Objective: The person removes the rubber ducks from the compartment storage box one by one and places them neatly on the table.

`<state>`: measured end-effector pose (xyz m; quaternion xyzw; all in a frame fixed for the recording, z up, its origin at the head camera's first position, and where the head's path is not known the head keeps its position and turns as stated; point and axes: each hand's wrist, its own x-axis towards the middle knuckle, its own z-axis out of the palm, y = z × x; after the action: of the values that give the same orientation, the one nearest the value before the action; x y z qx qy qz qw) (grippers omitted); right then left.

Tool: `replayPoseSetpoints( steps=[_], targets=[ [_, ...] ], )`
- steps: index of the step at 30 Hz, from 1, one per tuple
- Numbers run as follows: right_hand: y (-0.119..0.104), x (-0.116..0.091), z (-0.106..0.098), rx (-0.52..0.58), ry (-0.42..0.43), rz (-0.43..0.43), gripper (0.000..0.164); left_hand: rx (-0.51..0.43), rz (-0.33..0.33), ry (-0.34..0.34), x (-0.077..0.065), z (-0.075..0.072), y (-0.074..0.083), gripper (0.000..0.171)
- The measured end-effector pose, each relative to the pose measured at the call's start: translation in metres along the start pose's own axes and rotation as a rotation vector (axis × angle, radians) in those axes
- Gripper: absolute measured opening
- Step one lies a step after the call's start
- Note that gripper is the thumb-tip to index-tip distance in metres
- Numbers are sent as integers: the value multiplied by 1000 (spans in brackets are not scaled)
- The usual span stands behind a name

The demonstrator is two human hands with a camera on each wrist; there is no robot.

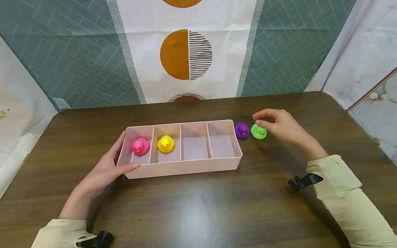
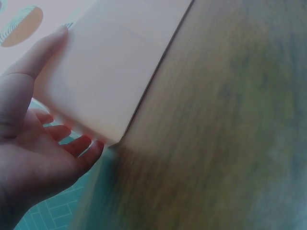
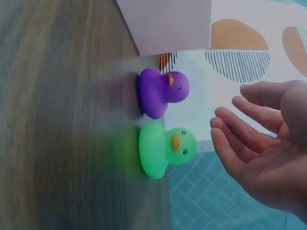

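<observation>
A pale pink box [image 1: 182, 168] divided into compartments lies lengthwise on the table. My left hand [image 1: 112, 162] holds its left end, the thumb at the front wall and the fingers along the left side, as the left wrist view also shows. Inside, a pink rubber duck [image 1: 140, 146] sits in the leftmost compartment and a yellow rubber duck [image 1: 166, 144] in the one beside it. Just right of the box stand a purple rubber duck [image 1: 242, 130] and a green rubber duck [image 3: 160, 149]. Over the green one hovers my right hand [image 1: 279, 124], holding nothing, its fingers loosely bent.
The dark wooden table [image 1: 199, 217] runs back to a patterned cloth [image 1: 87, 51] hanging behind it. White cloths [image 1: 364, 48] hang along both sides. The box's two right compartments show bare floors.
</observation>
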<state>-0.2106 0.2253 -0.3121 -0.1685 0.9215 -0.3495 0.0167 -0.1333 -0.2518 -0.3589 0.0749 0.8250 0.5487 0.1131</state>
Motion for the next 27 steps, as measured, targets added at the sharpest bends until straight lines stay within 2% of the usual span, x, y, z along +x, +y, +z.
replayPoseSetpoints(
  steps=[12, 27],
  targets=[
    [-18, 4, 10, -2, -21, -18, 31, -1, 1, 3, 0, 0, 0, 100],
    [-44, 12, 27, 55, -54, -72, 31, -6, 3, -2, 1, 0, -1, 100]
  ],
)
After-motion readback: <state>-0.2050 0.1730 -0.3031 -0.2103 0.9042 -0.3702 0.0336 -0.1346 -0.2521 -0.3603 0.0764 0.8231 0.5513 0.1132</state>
